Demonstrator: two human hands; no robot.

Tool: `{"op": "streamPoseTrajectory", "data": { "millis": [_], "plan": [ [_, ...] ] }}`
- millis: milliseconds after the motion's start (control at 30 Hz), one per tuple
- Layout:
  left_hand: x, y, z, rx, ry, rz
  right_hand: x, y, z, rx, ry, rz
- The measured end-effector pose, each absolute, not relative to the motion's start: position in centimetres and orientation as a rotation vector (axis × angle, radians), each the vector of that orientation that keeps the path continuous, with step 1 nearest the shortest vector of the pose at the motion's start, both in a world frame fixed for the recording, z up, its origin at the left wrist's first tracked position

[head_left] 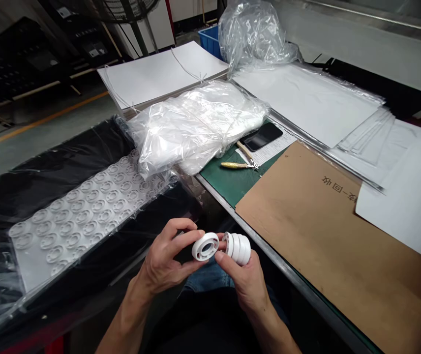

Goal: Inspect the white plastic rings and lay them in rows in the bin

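Between the thumb and fingers of my left hand is a single white plastic ring, its open face tilted toward me. Right beside it, my right hand is closed around a short stack of similar white rings, lying on its side. The fingers of my right hand partly show behind the stack and reach close to the single ring; I cannot tell whether they touch it. Both hands are above my lap. To the left, many more white rings stand in rows on a white sheet inside a plastic-lined black box.
A brown cardboard sheet covers much of the table at right. Yellow-handled nippers and a phone lie on the green mat. Behind are a clear plastic bag bundle, white sheets and a blue bin.
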State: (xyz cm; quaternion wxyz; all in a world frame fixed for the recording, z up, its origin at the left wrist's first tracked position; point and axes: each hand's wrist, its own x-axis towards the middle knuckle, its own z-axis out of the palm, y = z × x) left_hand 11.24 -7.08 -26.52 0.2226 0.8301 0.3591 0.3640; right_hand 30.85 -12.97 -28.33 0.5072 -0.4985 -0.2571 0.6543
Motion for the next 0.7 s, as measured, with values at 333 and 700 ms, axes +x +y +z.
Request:
{"op": "streamPoseTrajectory", "data": {
  "millis": [333,700],
  "plan": [
    [11.0,-7.5,-27.4,2.384,1.050,1.085,30.8,-12.9,-28.2,-1.241,-0.632,1.574],
    [11.4,-7.0,-28.0,2.020,1.019,0.987,30.9,-13.2,-26.8,-1.124,-0.774,1.538]
  ]
}}
